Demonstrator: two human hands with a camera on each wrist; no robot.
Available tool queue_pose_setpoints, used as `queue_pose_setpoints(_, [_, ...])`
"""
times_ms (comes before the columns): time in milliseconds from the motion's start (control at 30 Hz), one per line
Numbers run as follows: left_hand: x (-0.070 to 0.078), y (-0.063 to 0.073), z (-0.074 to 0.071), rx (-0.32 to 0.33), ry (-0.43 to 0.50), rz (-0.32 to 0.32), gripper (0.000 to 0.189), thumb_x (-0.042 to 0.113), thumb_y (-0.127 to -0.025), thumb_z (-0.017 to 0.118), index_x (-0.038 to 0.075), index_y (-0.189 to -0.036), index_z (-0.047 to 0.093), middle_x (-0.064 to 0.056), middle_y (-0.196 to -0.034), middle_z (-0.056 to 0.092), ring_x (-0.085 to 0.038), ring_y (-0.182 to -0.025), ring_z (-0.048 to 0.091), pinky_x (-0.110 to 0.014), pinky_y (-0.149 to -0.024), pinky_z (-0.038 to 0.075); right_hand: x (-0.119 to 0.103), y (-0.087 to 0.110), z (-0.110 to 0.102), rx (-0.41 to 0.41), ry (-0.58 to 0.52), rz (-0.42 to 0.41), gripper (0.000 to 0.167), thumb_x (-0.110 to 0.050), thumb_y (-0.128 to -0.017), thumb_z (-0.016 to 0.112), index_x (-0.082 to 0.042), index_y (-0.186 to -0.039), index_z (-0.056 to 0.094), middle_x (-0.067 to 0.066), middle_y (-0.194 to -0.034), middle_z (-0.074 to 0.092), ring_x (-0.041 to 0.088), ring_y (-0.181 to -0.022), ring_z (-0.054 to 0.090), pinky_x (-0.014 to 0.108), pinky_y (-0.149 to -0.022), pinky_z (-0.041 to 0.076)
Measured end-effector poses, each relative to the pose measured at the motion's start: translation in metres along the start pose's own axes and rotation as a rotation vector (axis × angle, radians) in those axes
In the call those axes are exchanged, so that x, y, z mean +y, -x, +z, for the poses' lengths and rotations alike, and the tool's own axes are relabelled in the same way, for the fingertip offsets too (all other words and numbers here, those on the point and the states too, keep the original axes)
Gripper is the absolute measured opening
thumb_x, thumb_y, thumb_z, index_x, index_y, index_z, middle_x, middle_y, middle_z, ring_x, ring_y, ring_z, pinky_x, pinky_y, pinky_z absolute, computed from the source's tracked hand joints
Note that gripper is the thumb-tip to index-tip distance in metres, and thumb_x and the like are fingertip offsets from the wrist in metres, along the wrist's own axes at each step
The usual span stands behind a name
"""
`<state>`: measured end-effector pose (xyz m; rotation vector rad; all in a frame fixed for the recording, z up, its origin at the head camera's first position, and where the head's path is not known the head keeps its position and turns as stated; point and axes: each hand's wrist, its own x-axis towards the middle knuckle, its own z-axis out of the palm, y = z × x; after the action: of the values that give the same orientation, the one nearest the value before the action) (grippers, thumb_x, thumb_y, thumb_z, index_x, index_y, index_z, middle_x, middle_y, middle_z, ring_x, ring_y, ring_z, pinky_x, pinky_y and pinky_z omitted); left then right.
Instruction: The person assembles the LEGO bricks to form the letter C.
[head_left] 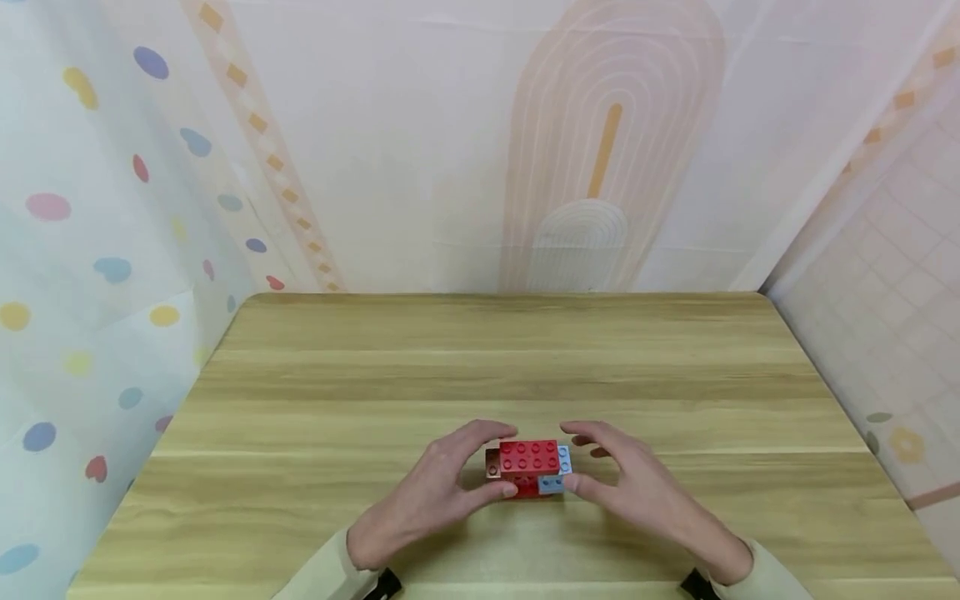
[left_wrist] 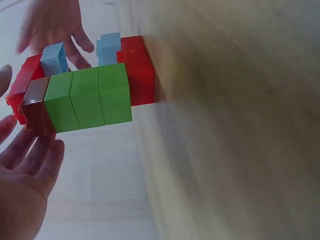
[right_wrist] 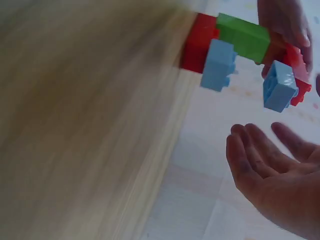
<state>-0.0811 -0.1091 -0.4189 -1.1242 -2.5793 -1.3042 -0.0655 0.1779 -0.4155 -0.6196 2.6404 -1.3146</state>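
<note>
A block structure of toy building bricks stands on the wooden table. Its red base brick carries a stack of green bricks on the left and a light blue brick on the right. Above the green stack sits a brown brick. The red top brick spans from there, with another light blue brick under its right end. My left hand curves loosely around the brown end, thumb in front and fingers behind. At the other end my right hand hovers with parted fingers, holding nothing.
A patterned cloth hangs behind the table, and dotted fabric lines the left side. More fabric borders the right edge. Dark straps show at the wrists.
</note>
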Motion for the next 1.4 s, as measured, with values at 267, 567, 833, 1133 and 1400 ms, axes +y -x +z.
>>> queue_pose_setpoints(267, [-0.008,0.018,0.001,-0.019,0.048,-0.122,0.073,0.014,-0.088,0.084,0.009,-0.149,0.044,-0.01,-0.144,0.056,-0.025,-0.132,0.056,-0.044,-0.108,0.05,0.007,0.008,-0.001,0.058,0.172,-0.138,0.058,-0.032,-0.091,0.082,-0.013,-0.142,0.06,0.0,-0.141,0.063,0.027,-0.127,0.061,0.055,-0.099,0.054])
queue_pose_setpoints(567, [-0.009,0.02,0.008,-0.001,0.13,-0.155,0.053,0.008,-0.088,0.081,0.003,-0.132,0.053,-0.005,-0.126,0.065,-0.02,-0.117,0.064,-0.035,-0.099,0.056,0.009,0.01,0.001,0.103,0.163,-0.19,0.047,-0.022,-0.09,0.082,-0.014,-0.133,0.066,-0.003,-0.131,0.069,0.02,-0.118,0.066,0.048,-0.095,0.057])
queue_pose_setpoints(833, [-0.01,0.015,0.008,0.008,0.211,-0.227,0.041,0.003,-0.093,0.076,0.012,-0.127,0.057,0.002,-0.124,0.065,-0.018,-0.114,0.065,-0.032,-0.098,0.056,0.008,0.001,0.002,0.128,0.144,-0.204,0.037,-0.018,-0.093,0.079,-0.01,-0.128,0.069,0.0,-0.124,0.072,0.021,-0.111,0.07,0.045,-0.092,0.059])
queue_pose_setpoints(1133, [-0.012,0.009,0.01,0.047,0.269,-0.323,0.04,0.002,-0.095,0.074,0.007,-0.131,0.058,-0.002,-0.122,0.065,-0.02,-0.113,0.065,-0.029,-0.097,0.056,0.01,-0.006,0.004,0.154,0.145,-0.213,0.036,-0.016,-0.094,0.078,-0.006,-0.127,0.07,0.004,-0.12,0.074,0.021,-0.107,0.071,0.041,-0.09,0.06])
queue_pose_setpoints(1400, [-0.02,0.0,0.013,0.116,0.305,-0.339,0.033,0.004,-0.097,0.072,0.005,-0.127,0.06,-0.009,-0.121,0.067,-0.026,-0.112,0.067,-0.031,-0.096,0.057,0.013,-0.018,0.001,0.129,0.085,-0.142,0.035,-0.023,-0.099,0.073,-0.006,-0.129,0.069,0.002,-0.118,0.075,0.017,-0.103,0.072,0.043,-0.091,0.06])
